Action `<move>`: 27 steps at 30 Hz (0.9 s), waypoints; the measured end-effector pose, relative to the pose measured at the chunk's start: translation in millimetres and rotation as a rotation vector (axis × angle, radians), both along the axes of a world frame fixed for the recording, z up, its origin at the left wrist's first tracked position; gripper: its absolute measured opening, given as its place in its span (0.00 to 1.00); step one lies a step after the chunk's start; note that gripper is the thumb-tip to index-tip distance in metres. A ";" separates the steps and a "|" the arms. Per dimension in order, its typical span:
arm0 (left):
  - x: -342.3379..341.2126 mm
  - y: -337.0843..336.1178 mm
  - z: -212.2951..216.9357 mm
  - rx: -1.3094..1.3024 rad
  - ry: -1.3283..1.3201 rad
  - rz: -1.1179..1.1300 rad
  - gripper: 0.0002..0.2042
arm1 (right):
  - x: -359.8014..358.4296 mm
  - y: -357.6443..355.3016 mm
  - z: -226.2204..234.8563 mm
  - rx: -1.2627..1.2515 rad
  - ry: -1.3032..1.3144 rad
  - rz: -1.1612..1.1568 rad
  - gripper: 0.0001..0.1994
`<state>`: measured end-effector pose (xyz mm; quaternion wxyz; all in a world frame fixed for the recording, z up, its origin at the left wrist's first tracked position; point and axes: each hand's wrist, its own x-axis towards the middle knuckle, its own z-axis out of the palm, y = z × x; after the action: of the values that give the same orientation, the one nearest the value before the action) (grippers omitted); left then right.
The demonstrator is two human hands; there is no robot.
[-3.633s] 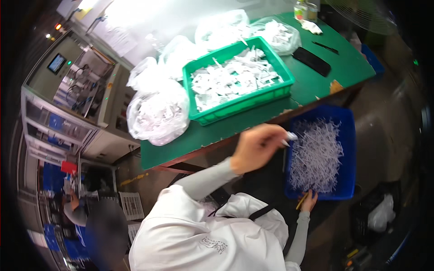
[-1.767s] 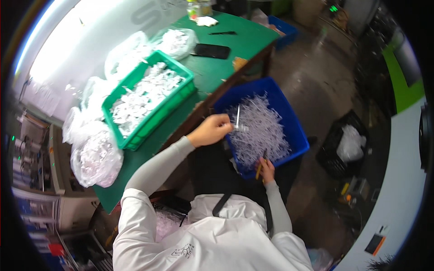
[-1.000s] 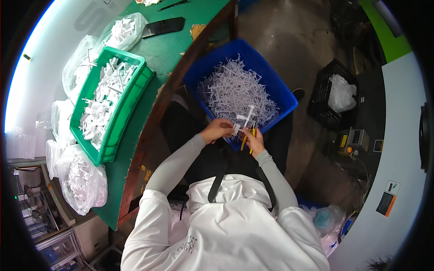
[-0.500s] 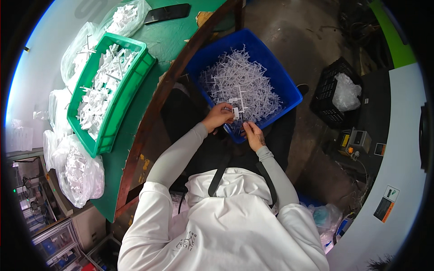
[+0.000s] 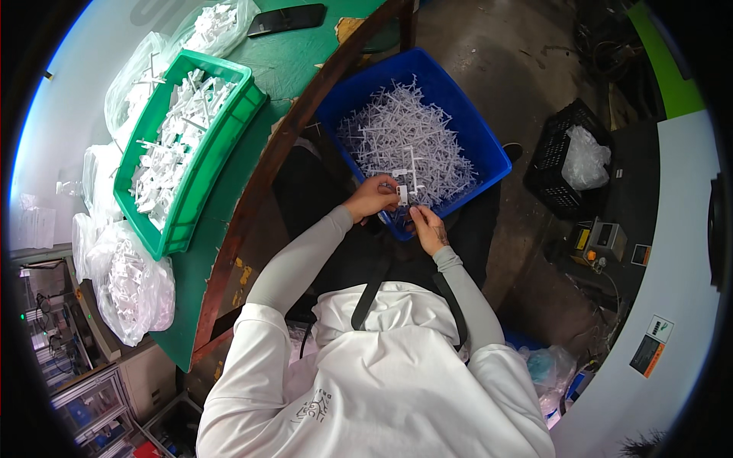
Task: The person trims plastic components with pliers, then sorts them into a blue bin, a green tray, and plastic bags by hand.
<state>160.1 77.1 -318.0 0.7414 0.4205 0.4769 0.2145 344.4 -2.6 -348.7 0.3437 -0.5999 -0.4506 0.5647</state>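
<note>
the left hand (image 5: 376, 196) pinches a white plastic piece (image 5: 403, 195) between nearly closed fingers over the near edge of the blue bin (image 5: 490, 159), the right hand (image 5: 430, 230) curls close by, its hold unclear, and a slack pinch could lose the piece among the white sticks (image 5: 418, 126).

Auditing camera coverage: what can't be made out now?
All in head view:
Right hand: whether it grips anything, hidden by its fingers.
White part in left hand: too small for detail.
Blue bin: floor, under white bits.
Green crate: floor, under white pieces.
Top bag: upper end, cut off by top edge.
</note>
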 end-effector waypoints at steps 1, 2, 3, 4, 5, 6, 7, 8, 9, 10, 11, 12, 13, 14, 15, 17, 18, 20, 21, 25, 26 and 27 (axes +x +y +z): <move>-0.1 0.1 -0.1 0.000 0.002 0.001 0.12 | 0.0 0.3 -0.4 0.000 0.000 0.000 0.18; -0.3 0.1 -0.3 0.000 0.004 0.003 0.12 | 0.2 0.6 -1.5 -0.007 0.014 0.015 0.18; -0.4 -0.1 -0.5 0.000 0.004 0.003 0.12 | 0.4 0.7 -2.6 -0.014 0.029 0.029 0.19; -0.4 -0.3 -0.8 -0.004 0.002 0.005 0.12 | 0.3 0.3 -3.7 -0.014 0.029 0.029 0.19; -0.1 -0.3 -0.2 -0.009 0.000 0.007 0.12 | 0.0 0.2 -3.4 -0.013 0.034 0.021 0.19; 0.3 -0.3 0.4 -0.009 0.000 0.007 0.12 | -0.2 0.1 -3.2 -0.012 0.040 0.012 0.19; 0.7 -0.3 0.9 -0.015 0.008 0.007 0.13 | 0.4 0.3 -2.8 -0.013 0.040 0.013 0.19; 0.5 -0.5 0.7 -0.020 0.016 0.008 0.13 | 0.9 0.5 -1.9 -0.014 0.019 0.027 0.19; 0.3 -0.7 0.4 -0.021 0.016 0.009 0.13 | 1.4 0.7 -1.0 -0.015 -0.002 0.042 0.19; 0.2 -0.7 0.1 -0.019 0.015 -0.002 0.13 | 1.8 0.9 -0.2 -0.015 -0.001 0.043 0.19; 0.2 -0.4 0.5 -0.017 0.013 -0.013 0.13 | 2.2 1.3 0.3 -0.012 -0.034 0.053 0.18; 1.4 0.0 0.7 -0.017 0.013 -0.013 0.13 | 2.4 1.4 0.7 -0.009 -0.067 0.063 0.18; 3.7 0.6 0.7 -0.043 0.021 0.035 0.13 | 2.3 1.2 1.1 -0.010 -0.067 0.063 0.18; 5.2 1.3 1.2 -0.069 0.030 0.082 0.13 | 1.2 0.9 1.7 -0.008 -0.108 0.068 0.18; 5.8 2.1 1.8 -0.069 0.030 0.082 0.13 | 0.2 0.6 2.3 -0.005 -0.150 0.073 0.18; 5.3 4.0 0.5 0.033 0.183 0.133 0.15 | -3.2 0.0 7.7 0.035 -0.198 0.090 0.17; 2.4 5.4 -1.1 0.033 0.186 0.134 0.15 | -5.3 0.1 10.6 0.076 -0.246 0.109 0.16; -2.0 7.9 -0.2 -0.011 0.101 0.089 0.17 | -6.4 -0.2 6.8 0.111 -0.278 0.104 0.16; -0.7 7.2 1.9 -0.011 0.099 0.085 0.17 | -5.7 -0.6 4.4 0.147 -0.312 0.098 0.15; -1.4 4.8 4.6 -0.300 -0.162 0.191 0.18 | -6.9 -1.5 1.1 0.234 -0.379 0.079 0.15; -1.5 5.2 4.0 -0.335 -0.215 0.184 0.18 | -6.7 -1.2 1.6 0.239 -0.387 0.082 0.15; -1.4 5.3 3.5 -0.336 -0.215 0.184 0.18 | -6.4 -1.2 2.2 0.243 -0.394 0.085 0.15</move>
<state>158.8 82.4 -314.5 0.8250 0.2205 0.4605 0.2423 338.0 -3.8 -346.6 0.2948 -0.6333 -0.5986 0.3921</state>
